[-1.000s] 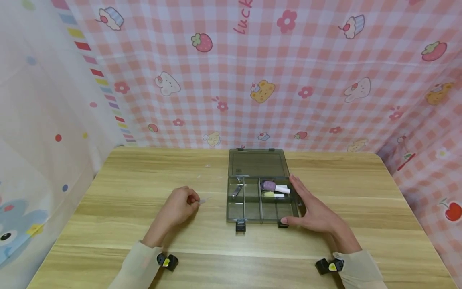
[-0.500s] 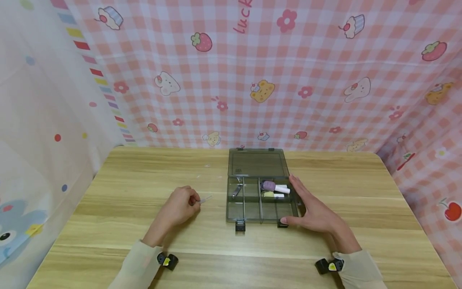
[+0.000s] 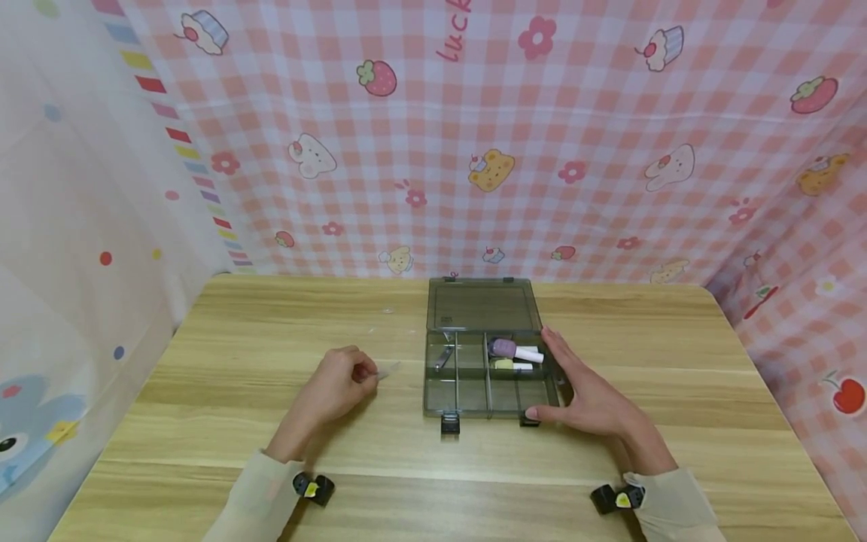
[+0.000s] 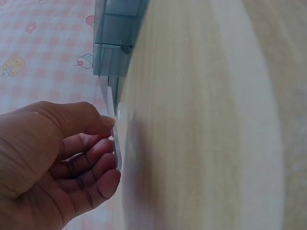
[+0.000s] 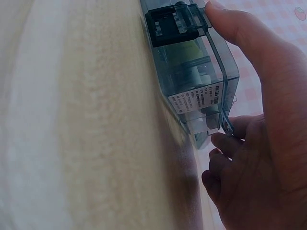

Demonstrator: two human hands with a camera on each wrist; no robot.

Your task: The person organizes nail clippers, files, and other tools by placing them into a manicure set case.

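My left hand pinches a thin clear plastic strip between thumb and fingers, low over the wooden table, left of the box. The left wrist view has the strip almost edge-on. A smoky, see-through compartment box lies with its lid folded back. My right hand holds the box by its right end, thumb at the front latch and fingers along the far corner. In the box are a purple nail polish bottle, a yellow one and what looks like a nail clipper.
Several small clear pieces, one a clear bit, lie on the table behind my left hand. A checked pink cloth hangs right behind the table's far edge. A black latch juts from the box's front.
The clear strip tilts slightly differently in my left fingers. The right hand and the box stay in place.
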